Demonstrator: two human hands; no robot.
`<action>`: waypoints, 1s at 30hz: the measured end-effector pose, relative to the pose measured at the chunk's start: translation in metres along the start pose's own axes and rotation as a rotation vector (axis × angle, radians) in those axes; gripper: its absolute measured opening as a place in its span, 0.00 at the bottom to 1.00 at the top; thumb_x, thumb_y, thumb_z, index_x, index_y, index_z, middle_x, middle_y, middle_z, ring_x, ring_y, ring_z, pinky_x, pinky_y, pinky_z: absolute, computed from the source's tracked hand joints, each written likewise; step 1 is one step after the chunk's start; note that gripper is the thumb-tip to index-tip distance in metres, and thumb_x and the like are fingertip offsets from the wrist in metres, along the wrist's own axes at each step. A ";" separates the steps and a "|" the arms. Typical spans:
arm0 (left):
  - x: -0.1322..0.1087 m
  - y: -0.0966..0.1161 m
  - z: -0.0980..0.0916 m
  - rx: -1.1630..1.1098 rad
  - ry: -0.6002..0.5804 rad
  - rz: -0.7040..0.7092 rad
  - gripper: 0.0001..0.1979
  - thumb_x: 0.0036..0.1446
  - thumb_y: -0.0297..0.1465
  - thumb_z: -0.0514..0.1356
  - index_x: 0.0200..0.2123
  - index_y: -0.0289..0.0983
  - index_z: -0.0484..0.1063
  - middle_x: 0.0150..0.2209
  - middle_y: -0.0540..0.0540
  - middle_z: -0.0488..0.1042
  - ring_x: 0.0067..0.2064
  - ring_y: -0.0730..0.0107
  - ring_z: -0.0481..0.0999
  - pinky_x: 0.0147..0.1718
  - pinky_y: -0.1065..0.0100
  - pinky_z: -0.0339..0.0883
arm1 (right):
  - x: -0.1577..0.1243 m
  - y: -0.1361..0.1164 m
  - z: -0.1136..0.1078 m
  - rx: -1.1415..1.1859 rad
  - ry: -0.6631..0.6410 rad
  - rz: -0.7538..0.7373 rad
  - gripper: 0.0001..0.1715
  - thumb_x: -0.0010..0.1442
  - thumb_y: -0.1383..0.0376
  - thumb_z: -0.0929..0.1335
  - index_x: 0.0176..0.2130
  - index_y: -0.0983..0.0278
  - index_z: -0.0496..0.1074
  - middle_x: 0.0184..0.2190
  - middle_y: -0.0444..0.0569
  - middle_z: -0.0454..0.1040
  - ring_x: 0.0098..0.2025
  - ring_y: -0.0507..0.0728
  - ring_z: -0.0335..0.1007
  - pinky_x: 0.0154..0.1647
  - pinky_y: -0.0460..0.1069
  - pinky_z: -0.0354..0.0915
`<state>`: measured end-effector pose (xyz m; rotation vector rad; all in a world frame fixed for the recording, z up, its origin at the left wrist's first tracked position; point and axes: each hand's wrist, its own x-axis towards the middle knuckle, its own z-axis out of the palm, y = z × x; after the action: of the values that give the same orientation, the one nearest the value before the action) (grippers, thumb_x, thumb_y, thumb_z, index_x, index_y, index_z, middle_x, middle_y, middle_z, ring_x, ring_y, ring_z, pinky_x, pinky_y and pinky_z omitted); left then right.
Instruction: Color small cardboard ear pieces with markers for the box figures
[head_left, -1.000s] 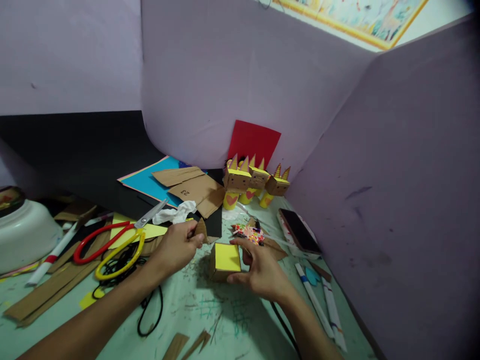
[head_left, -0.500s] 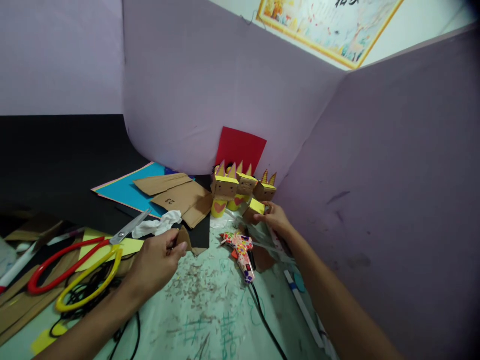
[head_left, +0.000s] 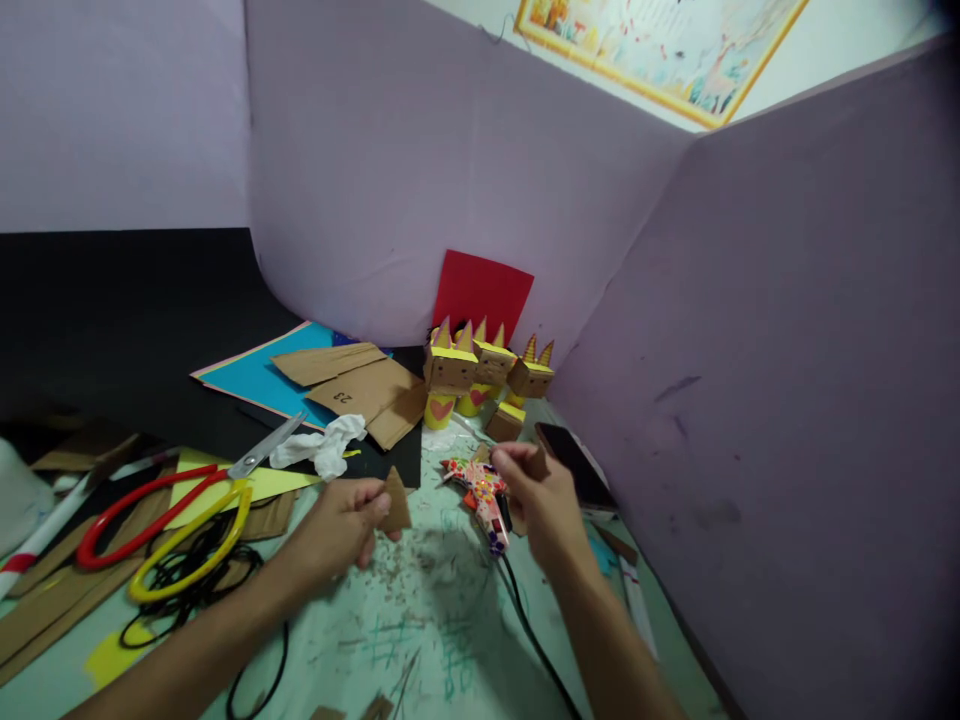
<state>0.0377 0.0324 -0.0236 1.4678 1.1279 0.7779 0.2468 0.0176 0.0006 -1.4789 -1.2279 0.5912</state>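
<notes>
My left hand [head_left: 349, 520] pinches a small cardboard triangle [head_left: 396, 500], its point facing up, above the table. My right hand [head_left: 544, 495] is closed beside the hot glue gun [head_left: 484, 490], with a brown bit of cardboard [head_left: 538, 462] showing at its fingers, partly hidden and blurred. The flower-patterned glue gun lies on the table with its cord running toward me. Behind it sits a small cardboard box with a yellow top [head_left: 506, 422]. Cardboard figures with boxy heads and pointed horns [head_left: 454, 370] stand at the back.
Large scissors with red and yellow handles [head_left: 150, 520] lie at left over black cord [head_left: 195, 570]. Crumpled white tissue [head_left: 322, 445], cardboard sheets [head_left: 360, 390] and blue paper [head_left: 262, 375] lie behind. A dark phone [head_left: 574, 465] rests near the right wall [head_left: 750, 400]. Red card [head_left: 484, 295] leans at the back.
My right hand has drawn back toward me from the yellow-topped box, which stays on the table. My left hand has moved slightly right, bringing the cardboard triangle into clearer view.
</notes>
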 end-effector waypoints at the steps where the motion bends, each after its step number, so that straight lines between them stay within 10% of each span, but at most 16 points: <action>1: -0.001 -0.001 0.004 -0.040 -0.062 -0.027 0.15 0.43 0.44 0.53 0.18 0.37 0.64 0.10 0.55 0.61 0.10 0.79 0.52 0.12 0.75 0.43 | -0.018 0.001 0.011 0.117 -0.080 0.101 0.17 0.51 0.54 0.67 0.31 0.66 0.73 0.18 0.41 0.65 0.16 0.48 0.52 0.15 0.44 0.49; 8: -0.003 -0.011 0.015 0.033 -0.137 -0.117 0.19 0.46 0.46 0.51 0.18 0.37 0.64 0.11 0.53 0.63 0.10 0.77 0.57 0.11 0.74 0.44 | -0.055 0.034 0.066 0.304 -0.261 0.262 0.12 0.39 0.62 0.73 0.23 0.67 0.69 0.15 0.42 0.67 0.18 0.50 0.60 0.20 0.45 0.55; 13: -0.004 0.000 0.001 0.411 0.290 0.115 0.14 0.47 0.43 0.56 0.25 0.38 0.69 0.22 0.50 0.71 0.24 0.70 0.68 0.21 0.72 0.54 | -0.050 0.038 0.065 0.333 -0.204 0.287 0.14 0.40 0.62 0.72 0.29 0.67 0.71 0.13 0.39 0.64 0.17 0.49 0.58 0.18 0.44 0.53; 20: -0.006 0.002 0.012 0.148 0.021 -0.009 0.19 0.46 0.47 0.52 0.15 0.39 0.60 0.13 0.55 0.57 0.17 0.76 0.54 0.18 0.72 0.48 | -0.062 0.014 0.059 0.383 -0.216 0.196 0.11 0.46 0.60 0.69 0.28 0.66 0.75 0.18 0.44 0.70 0.18 0.50 0.59 0.18 0.45 0.54; 30: -0.023 -0.009 0.040 0.464 0.249 0.074 0.16 0.55 0.40 0.46 0.19 0.40 0.57 0.18 0.52 0.60 0.23 0.69 0.59 0.23 0.68 0.49 | -0.074 0.015 0.068 0.013 -0.120 0.029 0.15 0.56 0.59 0.62 0.21 0.63 0.63 0.18 0.44 0.64 0.22 0.53 0.58 0.24 0.48 0.54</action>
<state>0.0641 -0.0033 -0.0387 1.8393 1.5228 0.7996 0.1684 -0.0204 -0.0518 -1.4698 -1.2938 0.7156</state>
